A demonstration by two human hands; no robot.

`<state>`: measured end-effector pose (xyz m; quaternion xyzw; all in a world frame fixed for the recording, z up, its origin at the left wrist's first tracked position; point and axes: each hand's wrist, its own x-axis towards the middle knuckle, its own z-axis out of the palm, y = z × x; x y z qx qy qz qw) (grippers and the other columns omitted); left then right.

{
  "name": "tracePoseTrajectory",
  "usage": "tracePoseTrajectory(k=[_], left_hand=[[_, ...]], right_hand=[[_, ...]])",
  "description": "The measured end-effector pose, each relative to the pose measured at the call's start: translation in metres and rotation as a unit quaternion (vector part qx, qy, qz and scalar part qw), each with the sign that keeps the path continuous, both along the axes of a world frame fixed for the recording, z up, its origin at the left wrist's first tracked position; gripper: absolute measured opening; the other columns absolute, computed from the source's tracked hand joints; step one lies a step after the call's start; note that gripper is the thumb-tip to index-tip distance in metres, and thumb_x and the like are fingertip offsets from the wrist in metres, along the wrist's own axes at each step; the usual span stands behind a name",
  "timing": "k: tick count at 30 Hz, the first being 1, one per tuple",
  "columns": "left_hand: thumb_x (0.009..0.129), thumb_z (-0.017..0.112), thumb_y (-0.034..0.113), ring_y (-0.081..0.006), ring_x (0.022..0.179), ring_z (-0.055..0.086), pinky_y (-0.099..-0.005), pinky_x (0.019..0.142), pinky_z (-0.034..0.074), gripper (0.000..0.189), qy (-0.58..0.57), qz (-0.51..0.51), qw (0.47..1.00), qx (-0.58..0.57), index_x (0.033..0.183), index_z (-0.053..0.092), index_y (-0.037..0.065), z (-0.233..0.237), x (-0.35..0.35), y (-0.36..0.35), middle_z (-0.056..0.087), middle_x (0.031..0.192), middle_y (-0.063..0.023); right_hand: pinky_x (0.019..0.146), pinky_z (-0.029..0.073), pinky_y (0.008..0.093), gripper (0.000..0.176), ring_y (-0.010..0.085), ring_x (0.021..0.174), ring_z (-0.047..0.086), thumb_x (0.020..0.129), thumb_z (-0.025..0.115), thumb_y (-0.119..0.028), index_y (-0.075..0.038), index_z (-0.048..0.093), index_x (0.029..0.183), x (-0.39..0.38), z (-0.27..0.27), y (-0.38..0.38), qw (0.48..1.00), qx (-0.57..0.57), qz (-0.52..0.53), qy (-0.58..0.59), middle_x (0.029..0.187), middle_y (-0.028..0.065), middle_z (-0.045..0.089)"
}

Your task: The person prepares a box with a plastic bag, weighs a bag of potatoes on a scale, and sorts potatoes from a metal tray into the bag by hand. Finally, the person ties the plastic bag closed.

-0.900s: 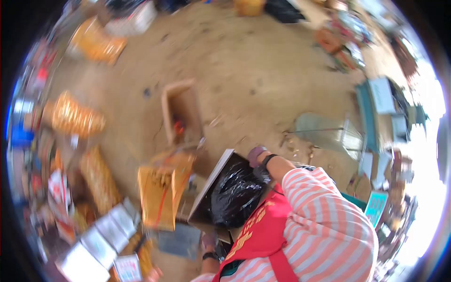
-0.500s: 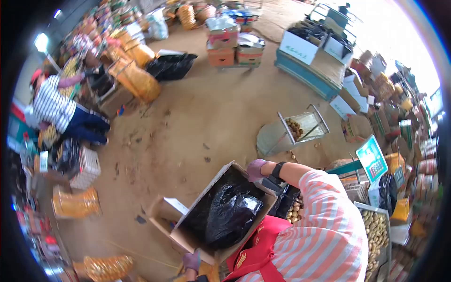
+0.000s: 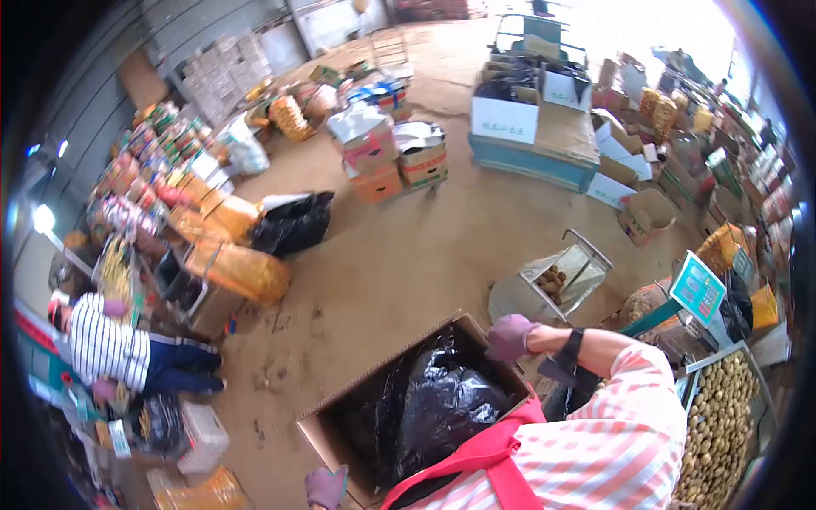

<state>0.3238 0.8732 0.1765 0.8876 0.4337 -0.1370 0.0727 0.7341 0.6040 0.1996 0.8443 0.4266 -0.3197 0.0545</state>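
Note:
A cardboard box (image 3: 316, 425) lined with a black plastic bag (image 3: 446, 399) is held against my red apron, tilted in front of my body. My right hand (image 3: 512, 338), in a purple glove, is closed on the box's upper right corner. My left hand (image 3: 326, 487), also gloved, is at the box's lower left edge near the bottom of the view; its thumb shows beside the cardboard and its other fingers are partly hidden. The bag bulges inside the box, and its contents are hidden.
A metal-framed chute (image 3: 552, 285) holding round brown produce stands ahead right. Beside it are a digital scale (image 3: 697, 287) and a tray of produce (image 3: 718, 416). A blue flatbed cart (image 3: 531, 161) carries boxes farther off. Another person (image 3: 110, 344) works at left.
The view has tilted up and turned, showing more of the far wall. The box is drawn closer to my body, its open flap no longer visible. Both hands stay at the box.

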Motion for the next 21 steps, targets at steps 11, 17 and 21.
tracePoseTrajectory(k=[11, 17, 21], left_hand=[[0.078, 0.054, 0.061, -0.0422, 0.083, 0.061, -0.0478, 0.076, 0.048, 0.065, 0.059, -0.164, 0.985, 0.004, 0.076, 0.068, -0.002, -0.025, 0.317, 0.148, 0.064, 0.085, -0.0273], [0.08, 0.054, 0.056, -0.0414, 0.078, 0.061, -0.0478, 0.074, 0.047, 0.059, 0.026, -0.271, 0.962, 0.026, 0.074, 0.068, -0.001, -0.01, 0.472, 0.204, 0.064, 0.076, -0.0241], [0.081, 0.053, 0.053, -0.0405, 0.08, 0.061, -0.047, 0.075, 0.047, 0.056, 0.016, -0.407, 0.913, 0.034, 0.074, 0.068, -0.001, -0.038, 0.604, 0.249, 0.064, 0.077, -0.0245]], right_hand=[[0.071, 0.051, 0.0432, 0.04, 0.0346, 0.08, 0.065, 0.078, 0.054, -0.041, -0.004, 0.07, 0.082, 0.166, -0.03, 0.022, 0.967, 0.076, -0.231, -0.08, 0.081, 0.0181, 0.066], [0.074, 0.051, 0.0433, 0.038, 0.0347, 0.083, 0.065, 0.079, 0.054, -0.039, -0.006, 0.07, 0.084, 0.248, -0.034, 0.036, 0.945, 0.053, -0.314, -0.075, 0.084, 0.018, 0.067], [0.073, 0.05, 0.0442, 0.041, 0.0348, 0.082, 0.065, 0.08, 0.054, -0.043, -0.006, 0.07, 0.083, 0.302, -0.053, 0.038, 0.909, 0.08, -0.388, -0.128, 0.082, 0.0176, 0.067]])
